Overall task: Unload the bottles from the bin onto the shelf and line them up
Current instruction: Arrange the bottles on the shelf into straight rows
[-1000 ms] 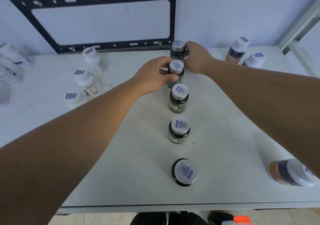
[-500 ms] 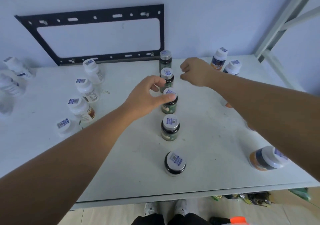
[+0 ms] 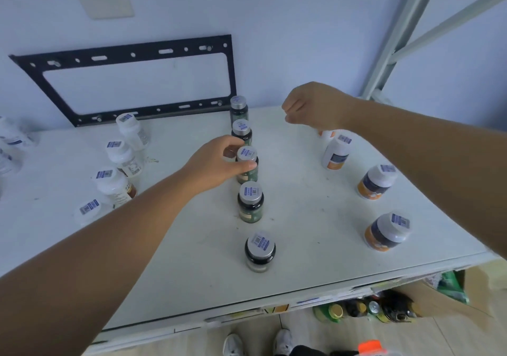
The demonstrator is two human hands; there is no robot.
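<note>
Midway along the shelf (image 3: 301, 235), the left hand (image 3: 216, 164) clasps the third bottle (image 3: 248, 167) — a careless shove could topple the bottle just behind (image 3: 242, 133) — while the right hand (image 3: 315, 105) hovers curled, empty.

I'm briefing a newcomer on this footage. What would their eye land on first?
A straight row of five dark bottles runs down the middle of the white shelf, from near the front edge toward the wall. The left hand grips the third bottle in that row, while the right hand hovers above the shelf's right side, fingers curled, holding nothing.
</note>
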